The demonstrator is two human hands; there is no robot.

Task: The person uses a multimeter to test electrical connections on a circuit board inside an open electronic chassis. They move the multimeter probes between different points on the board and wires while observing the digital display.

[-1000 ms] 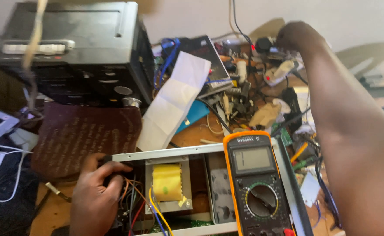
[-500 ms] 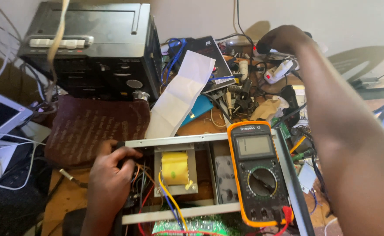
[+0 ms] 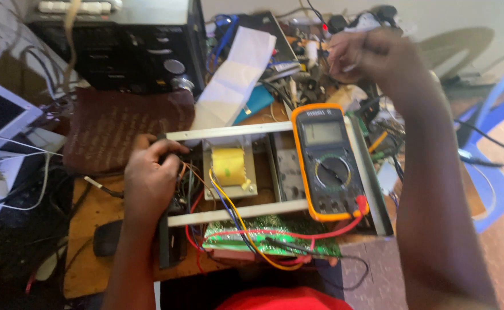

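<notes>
Left hand (image 3: 151, 178): your fingers are curled shut round the open chassis (image 3: 275, 182) edge.
Right hand (image 3: 367, 54): fisted; can't tell what's pinched.
Multimeter (image 3: 326, 162): lying below those right fingers, on the chassis.

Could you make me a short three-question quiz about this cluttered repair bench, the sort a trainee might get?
1. True or false: the orange multimeter lies on top of the open metal chassis.
2. Which hand rests on the chassis edge by the loose wires? A) left hand B) right hand C) neither
3. Fill in: the transformer inside the chassis is wrapped in ____ tape.

Key:
1. True; a red lead runs from its lower end.
2. A; the right hand is raised over the clutter at the back of the bench, and motion blur hides whether its grip holds anything.
3. Yellow.
</notes>
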